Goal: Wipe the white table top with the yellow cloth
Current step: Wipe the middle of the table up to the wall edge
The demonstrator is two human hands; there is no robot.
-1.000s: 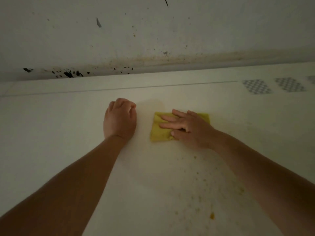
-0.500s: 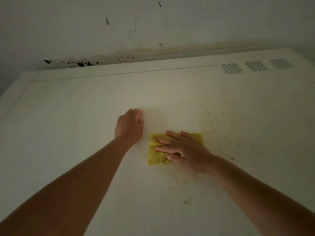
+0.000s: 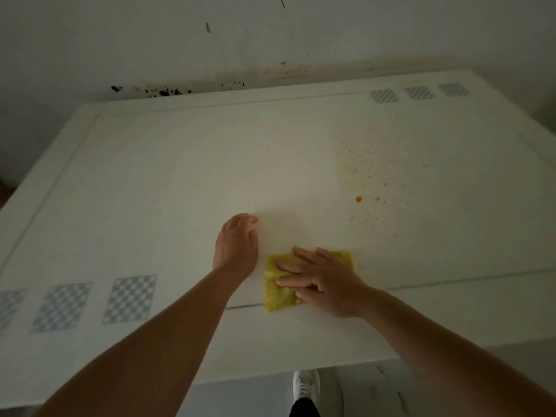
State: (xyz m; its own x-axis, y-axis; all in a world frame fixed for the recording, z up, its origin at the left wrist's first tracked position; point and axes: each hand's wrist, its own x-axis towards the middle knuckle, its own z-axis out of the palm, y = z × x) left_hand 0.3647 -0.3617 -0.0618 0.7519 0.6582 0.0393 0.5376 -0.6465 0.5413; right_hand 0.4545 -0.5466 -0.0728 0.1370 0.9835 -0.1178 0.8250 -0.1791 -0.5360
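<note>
The yellow cloth (image 3: 278,296) lies folded flat on the white table top (image 3: 180,176), near the front edge. My right hand (image 3: 325,281) presses on it with fingers spread, covering its right half. My left hand (image 3: 236,245) rests on the bare table just left of the cloth, fingers curled under, holding nothing. Orange-brown specks and a small orange blob (image 3: 358,199) dot the table to the far right of the cloth.
Checkered grey patches (image 3: 130,298) mark the table's front left and others (image 3: 419,93) its far right. A stained wall (image 3: 270,40) stands behind the table. Below the front edge a white shoe (image 3: 306,385) shows on the floor.
My right hand has dragged the cloth toward me, to near the front edge. My left hand also sits nearer. The view has pulled back, so the speckled patch now lies beyond the cloth.
</note>
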